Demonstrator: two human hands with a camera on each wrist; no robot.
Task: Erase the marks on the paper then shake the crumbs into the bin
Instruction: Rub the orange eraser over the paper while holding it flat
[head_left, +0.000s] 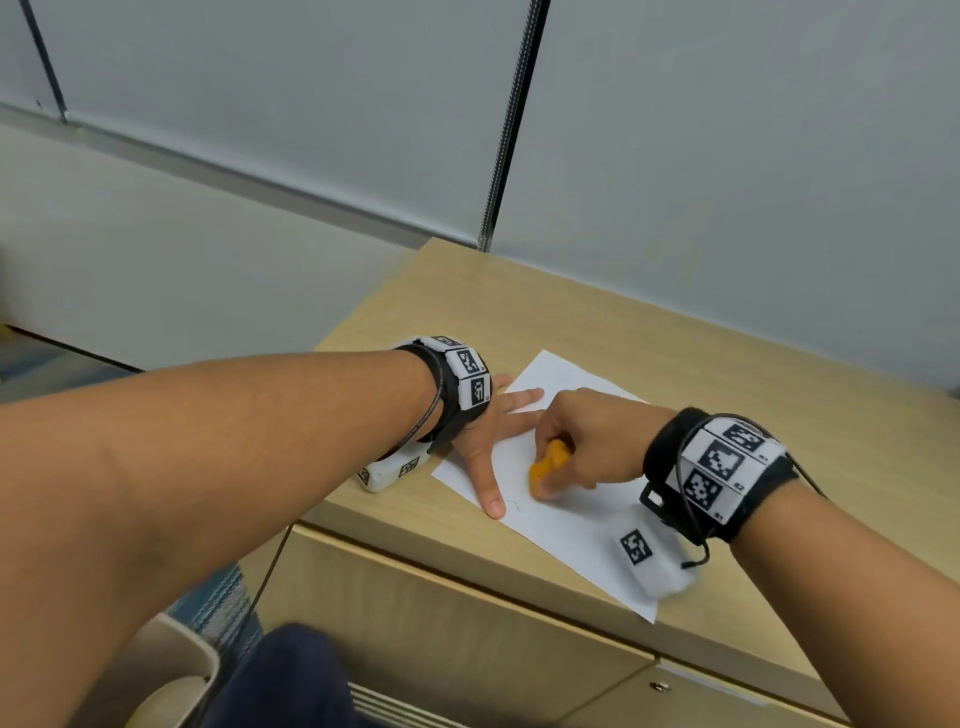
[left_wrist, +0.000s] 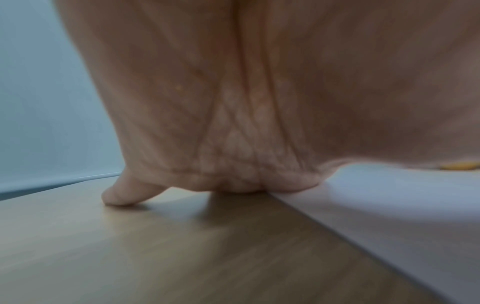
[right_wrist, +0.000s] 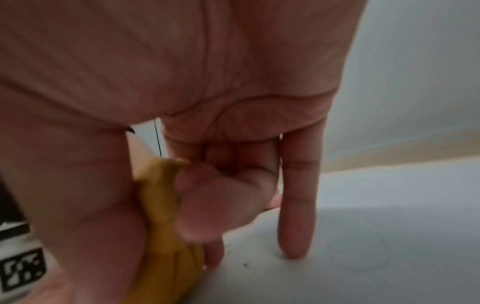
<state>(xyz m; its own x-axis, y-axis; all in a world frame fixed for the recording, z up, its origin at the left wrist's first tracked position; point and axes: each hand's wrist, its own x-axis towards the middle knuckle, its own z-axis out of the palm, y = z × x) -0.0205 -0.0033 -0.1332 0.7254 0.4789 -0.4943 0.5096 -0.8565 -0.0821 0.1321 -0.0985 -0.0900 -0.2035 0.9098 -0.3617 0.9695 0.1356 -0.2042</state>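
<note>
A white sheet of paper (head_left: 566, 525) lies on the wooden cabinet top (head_left: 727, 374). My left hand (head_left: 488, 431) lies flat with spread fingers, pressing the paper's left part; its palm (left_wrist: 233, 123) meets the paper edge (left_wrist: 389, 216) in the left wrist view. My right hand (head_left: 582, 441) grips an orange eraser (head_left: 545, 467) and presses it onto the paper just right of my left thumb. A faint green mark (head_left: 514, 503) shows beside the thumb tip. In the right wrist view the eraser (right_wrist: 161, 216) sits between thumb and fingers, and my little finger (right_wrist: 296, 216) touches the paper (right_wrist: 363, 257).
The cabinet has drawer fronts (head_left: 467, 623) below its near edge. Grey partition walls (head_left: 727, 156) stand behind it. A beige bin rim (head_left: 176, 670) shows at lower left on the floor, beside my dark trouser leg (head_left: 291, 675).
</note>
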